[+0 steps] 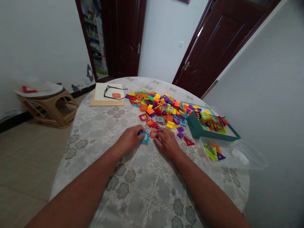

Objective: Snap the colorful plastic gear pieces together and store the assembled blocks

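Note:
Near the middle of the round table, my left hand (131,136) pinches a blue square frame-shaped building piece (144,137) with notched edges. Just to its right, my right hand (165,141) has its fingers closed on an orange notched frame piece (153,133). The two pieces are side by side, close together; whether they touch I cannot tell. Right behind my hands lie a red notched frame piece (143,117) and a grey gear-like piece (161,120), at the near edge of a large pile of colourful plastic pieces (156,103).
A teal box (216,136) full of pieces stands at the right, with a clear plastic container (228,155) before it. Black glasses (106,91) and an orange piece (116,95) lie on papers (99,87) at the back left. A red triangle piece (189,141) lies beyond my right hand.

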Demonstrator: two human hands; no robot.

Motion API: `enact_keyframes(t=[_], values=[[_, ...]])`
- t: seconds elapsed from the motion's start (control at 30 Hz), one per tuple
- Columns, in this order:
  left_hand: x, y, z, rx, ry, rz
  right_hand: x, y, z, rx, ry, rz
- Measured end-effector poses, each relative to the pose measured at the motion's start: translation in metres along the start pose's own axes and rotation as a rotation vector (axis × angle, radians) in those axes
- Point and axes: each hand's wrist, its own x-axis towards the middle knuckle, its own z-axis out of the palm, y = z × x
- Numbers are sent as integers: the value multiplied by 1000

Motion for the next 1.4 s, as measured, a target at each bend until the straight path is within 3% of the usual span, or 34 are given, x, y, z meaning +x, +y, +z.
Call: enact_keyframes(t=[0.13, 0.33, 0.63, 0.77, 0.9, 1.13, 1.23, 1.4], values=[[0, 1, -2, -9, -44, 55, 0, -5, -2, -34, -17, -1], [0, 2, 6, 34, -21, 169, -2, -5, -4, 195, 131, 57], [3, -10, 17, 93, 44, 302, -1, -9, -1, 392, 84, -1], [3, -5, 15, 90, -73, 286, -1, -13, -7, 469, 75, -60], [4, -5, 12, 87, -97, 194, -1, -9, -5, 372, 164, 27], [5, -13, 11, -20, -86, 113, 0, 32, -1, 154, 381, 253], [3, -8, 6, -45, -132, 103, -1, 38, 1, 107, 365, 209], [0, -2, -1, -81, -168, 113, 0, 28, 7, 46, 237, 62]])
